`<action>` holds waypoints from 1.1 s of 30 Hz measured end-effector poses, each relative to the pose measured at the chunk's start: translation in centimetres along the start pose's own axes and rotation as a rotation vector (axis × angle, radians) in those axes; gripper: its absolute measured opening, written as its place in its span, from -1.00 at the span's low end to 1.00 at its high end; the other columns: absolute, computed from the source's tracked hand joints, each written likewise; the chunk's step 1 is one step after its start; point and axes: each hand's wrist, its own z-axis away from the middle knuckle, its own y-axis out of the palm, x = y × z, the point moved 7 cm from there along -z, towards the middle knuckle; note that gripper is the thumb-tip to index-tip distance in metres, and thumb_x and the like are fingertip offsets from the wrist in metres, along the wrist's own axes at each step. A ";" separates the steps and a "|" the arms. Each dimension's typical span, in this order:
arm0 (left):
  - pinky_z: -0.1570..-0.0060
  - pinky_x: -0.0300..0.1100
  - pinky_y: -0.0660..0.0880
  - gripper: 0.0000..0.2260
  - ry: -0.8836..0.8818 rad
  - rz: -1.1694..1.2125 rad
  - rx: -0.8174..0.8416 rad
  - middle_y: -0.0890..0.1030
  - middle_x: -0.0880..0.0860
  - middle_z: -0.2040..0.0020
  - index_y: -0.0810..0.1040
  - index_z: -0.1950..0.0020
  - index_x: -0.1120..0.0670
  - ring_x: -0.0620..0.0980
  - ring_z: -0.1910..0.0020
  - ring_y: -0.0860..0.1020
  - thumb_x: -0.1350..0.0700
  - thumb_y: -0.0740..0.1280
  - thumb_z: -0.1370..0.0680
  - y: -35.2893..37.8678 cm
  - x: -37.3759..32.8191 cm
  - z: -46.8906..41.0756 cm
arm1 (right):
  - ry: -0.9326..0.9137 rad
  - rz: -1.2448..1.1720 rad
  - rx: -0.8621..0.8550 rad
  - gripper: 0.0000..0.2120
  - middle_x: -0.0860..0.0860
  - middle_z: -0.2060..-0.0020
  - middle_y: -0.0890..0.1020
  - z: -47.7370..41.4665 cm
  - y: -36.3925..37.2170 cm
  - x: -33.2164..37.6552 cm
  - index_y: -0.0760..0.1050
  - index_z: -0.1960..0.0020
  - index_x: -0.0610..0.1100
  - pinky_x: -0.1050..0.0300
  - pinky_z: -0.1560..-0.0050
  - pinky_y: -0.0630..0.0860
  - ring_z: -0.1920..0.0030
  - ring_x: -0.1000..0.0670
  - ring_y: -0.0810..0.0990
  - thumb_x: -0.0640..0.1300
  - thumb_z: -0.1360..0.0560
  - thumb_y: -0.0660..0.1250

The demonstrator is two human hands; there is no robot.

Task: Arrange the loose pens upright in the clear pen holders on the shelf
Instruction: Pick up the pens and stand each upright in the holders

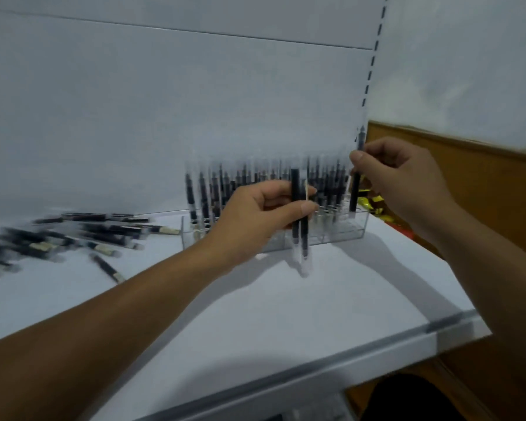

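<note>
Shelf front edge with a grey rail ran diagonally across the lower right, and the right edge fell away just past the holder. A wide bare strip of shelf lay between holder and rail, crossed by both forearms. The clear holder stood at the back right near the back panel, packed with standing pens, dark-barrelled with clear caps, blurred. Loose pens lay flat in a heap at the back left, the nearest tip just beside the holder's left end. Left hand hung in front of the holder, fingers clenched round a couple of held pens, upright. Right hand pinched one pen upright over the holder's right end; cannot tell if its tip was seated. Wood panel lay beyond the right edge.
</note>
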 end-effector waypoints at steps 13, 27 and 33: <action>-0.01 -0.28 0.57 -0.78 -0.072 0.114 0.072 0.71 0.07 0.06 0.65 0.02 0.07 0.00 0.03 0.66 0.16 0.40 -0.35 3.1 3.6 1.0 | 0.074 0.198 -0.046 -0.83 0.01 0.13 0.68 -3.6 -1.1 -3.8 0.61 -0.04 -0.10 -0.07 0.02 0.64 0.19 0.14 0.67 -0.03 -0.57 0.33; 0.08 -0.35 0.55 -0.77 -0.125 0.256 0.024 0.71 0.07 0.14 0.65 0.04 0.13 -0.06 0.11 0.64 0.18 0.40 -0.32 2.7 3.9 0.9 | 0.170 0.422 0.170 -0.84 -0.01 0.22 0.64 -4.1 1.0 -6.5 0.60 0.09 -0.15 0.11 0.18 0.53 0.24 0.07 0.58 -0.05 -0.53 0.39; 0.08 -0.36 0.55 -0.81 -0.129 0.262 0.022 0.71 0.04 0.17 0.65 0.04 0.14 -0.06 0.12 0.63 0.23 0.39 -0.36 2.8 3.9 1.0 | 0.206 0.540 0.226 -0.77 0.05 0.34 0.51 -3.9 1.7 -7.2 0.48 0.28 -0.02 0.13 0.25 0.40 0.33 0.06 0.42 0.00 -0.50 0.42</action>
